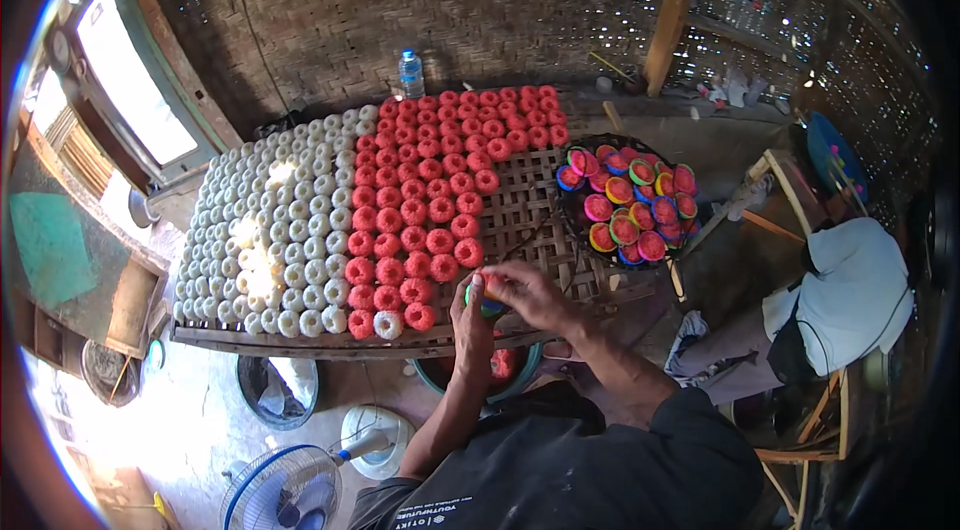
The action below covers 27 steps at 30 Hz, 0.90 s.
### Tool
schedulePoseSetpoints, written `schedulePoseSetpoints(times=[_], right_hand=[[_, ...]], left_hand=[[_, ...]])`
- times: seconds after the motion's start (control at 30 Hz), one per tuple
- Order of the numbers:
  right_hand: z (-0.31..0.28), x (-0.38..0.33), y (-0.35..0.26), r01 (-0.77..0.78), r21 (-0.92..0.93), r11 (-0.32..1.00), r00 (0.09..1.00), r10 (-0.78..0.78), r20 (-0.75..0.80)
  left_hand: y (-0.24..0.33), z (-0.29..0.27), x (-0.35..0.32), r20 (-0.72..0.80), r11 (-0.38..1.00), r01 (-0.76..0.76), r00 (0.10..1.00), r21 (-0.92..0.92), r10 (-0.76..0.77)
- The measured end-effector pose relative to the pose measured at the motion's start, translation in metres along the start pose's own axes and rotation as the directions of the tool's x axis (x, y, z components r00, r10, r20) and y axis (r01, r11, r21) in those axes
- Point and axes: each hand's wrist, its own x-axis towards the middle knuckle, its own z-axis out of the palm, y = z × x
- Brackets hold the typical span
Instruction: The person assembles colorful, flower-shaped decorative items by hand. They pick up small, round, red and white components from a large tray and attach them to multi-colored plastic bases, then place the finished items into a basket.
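My left hand point(472, 318) closes around small round plastic moulds point(490, 306) in green and blue, just over the near edge of the bamboo rack. Against its top, my right hand point(532, 296) pinches its fingers onto a red lump point(491, 279); part of the lump is hidden by the fingers. Left of my hands, red ring-shaped cakes point(414, 238) stand in rows on the rack, with one white ring-shaped cake point(388, 324) at the front. A round basket point(574, 222) of bright moulds filled with red stuff lies to the right.
The woven bamboo rack point(535, 192) carries many white ring-shaped cakes point(299, 211) on its left. A water bottle point(411, 75) stands behind it. Below the near edge are a green tub point(532, 362), a dark bucket point(252, 392), and a fan point(283, 492). Another person point(850, 280) sits at the right.
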Motion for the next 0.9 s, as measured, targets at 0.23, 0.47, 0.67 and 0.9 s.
schedulePoseSetpoints(times=[0.23,0.47,0.67,0.9], right_hand=[[0.024,-0.013,0.015,-0.005,-0.071,0.997,0.998,0.010,0.069],[0.034,-0.010,0.030,-0.609,0.626,0.488,0.768,0.558,0.313],[0.061,0.012,0.040,-0.274,0.042,0.961,0.955,0.267,0.127],[0.092,0.040,0.042,-0.101,-0.372,0.923,0.988,0.049,-0.147]], left_hand=[[0.029,-0.014,-0.027,-0.109,0.969,0.027,0.994,0.246,0.000],[0.048,-0.031,-0.051,-0.165,0.877,0.022,0.984,0.480,0.065],[0.056,-0.050,-0.063,-0.181,0.818,0.008,0.976,0.575,0.118],[0.067,-0.062,-0.070,-0.257,0.875,-0.015,0.953,0.484,0.158]])
